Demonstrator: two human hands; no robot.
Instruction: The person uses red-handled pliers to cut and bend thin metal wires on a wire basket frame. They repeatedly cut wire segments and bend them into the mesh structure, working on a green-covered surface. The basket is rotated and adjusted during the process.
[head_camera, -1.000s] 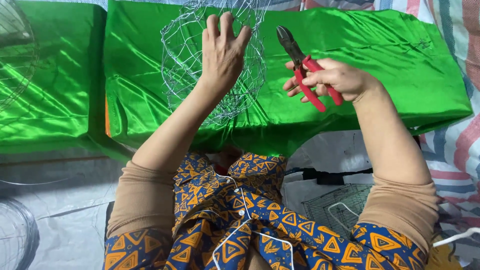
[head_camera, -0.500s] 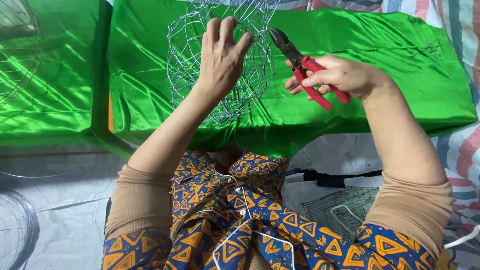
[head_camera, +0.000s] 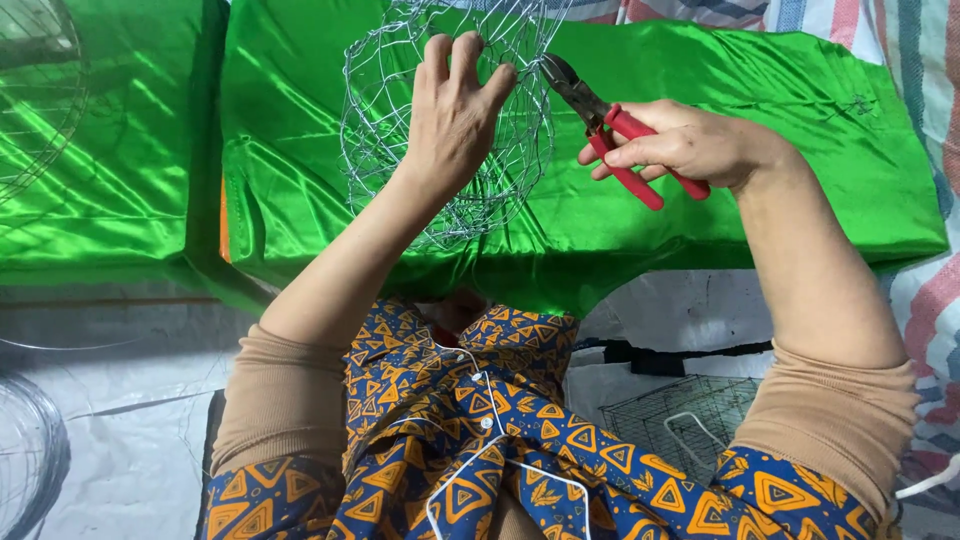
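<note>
Compared with a second ago, the right hand (head_camera: 690, 145) has carried the red-handled pliers (head_camera: 610, 130) leftward, so their dark nose now sits just beside the left fingertips instead of well apart from them. Step in hand, as I judge it: a joint in the rounded wire mesh frame (head_camera: 400, 110) is about to be cut or twisted, with the frame steadied and the tool lined up. Any next move calls for the nose to meet one wire strand just past the left index fingertip, without nipping the finger. Left hand (head_camera: 455, 110) is spread, its fingers (head_camera: 438, 55) apart and hooked over the upper strands of the frame, thumb pointing toward the tool; it grips the mesh loosely rather than in a fist. Right fingers (head_camera: 640, 152) are wrapped round both red handles, closed on them, and the nose looks nearly shut, though whether it already pinches a wire cannot be told. Beneath both hands the frame rests on the shiny green cloth (head_camera: 760, 150), which stretches away beyond the fingertips; near the right elbow lies a small dark wire grid (head_camera: 680, 420) on the pale sheet.
</note>
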